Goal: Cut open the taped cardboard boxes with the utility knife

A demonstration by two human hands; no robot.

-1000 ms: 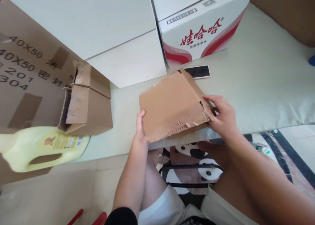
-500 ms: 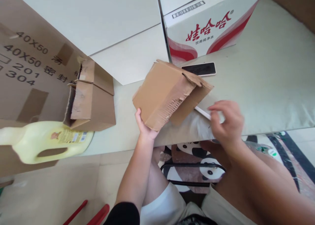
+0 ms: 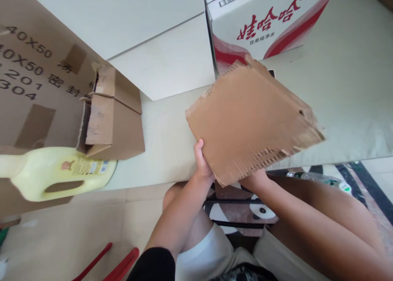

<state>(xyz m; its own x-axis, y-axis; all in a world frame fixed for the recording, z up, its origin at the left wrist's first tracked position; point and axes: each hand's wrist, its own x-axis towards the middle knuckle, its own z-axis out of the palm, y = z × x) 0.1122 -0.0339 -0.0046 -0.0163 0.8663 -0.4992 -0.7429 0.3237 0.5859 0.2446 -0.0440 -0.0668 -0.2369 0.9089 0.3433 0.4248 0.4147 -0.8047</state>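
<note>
The left hand (image 3: 202, 164) grips the near left edge of the torn cardboard box (image 3: 250, 121), thumb on its upper face, fingers clamped beneath. The right hand (image 3: 256, 178) is under the box's near edge; its fingers are hidden, so their grip cannot be told. The box is held tilted above the desk (image 3: 346, 109). Beyond stands a white-and-red carton (image 3: 264, 23); to the left lie a small open box (image 3: 112, 117) and a yellow jug (image 3: 55, 174).

One head-worn camera looks steeply down and forward, close over the person's lap, hands and the mat (image 3: 353, 100) ahead.
</note>
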